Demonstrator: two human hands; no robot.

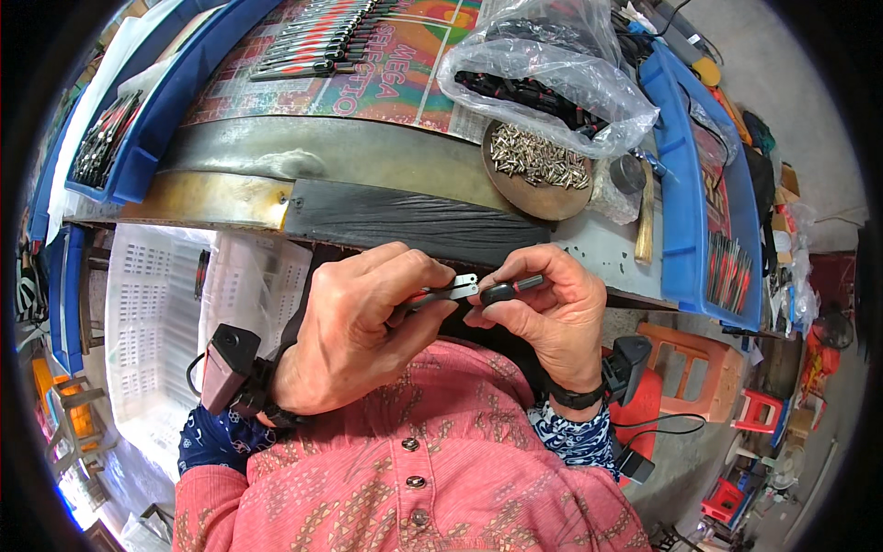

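In front of my chest, my left hand (345,327) is closed around a red-and-black handled tool (457,289). Two flat metal tangs with round holes stick out of its end, toward the other hand. My right hand (556,317) pinches a small black piece with a rounded head (498,293) and a short dark stem. Its head sits right beside the metal tangs; whether they touch I cannot tell. Beyond the hands, on the bench, stands a round bowl (503,189) of small silvery metal pins (538,158).
Finished-looking tools (308,46) lie in a row on a patterned sheet. A clear plastic bag (607,101) holds black parts. Blue trays (138,175) with red-and-black tools flank the bench. Near the right tray (676,184) lies a wooden-handled hammer (646,216). White crates (152,304) stand left.
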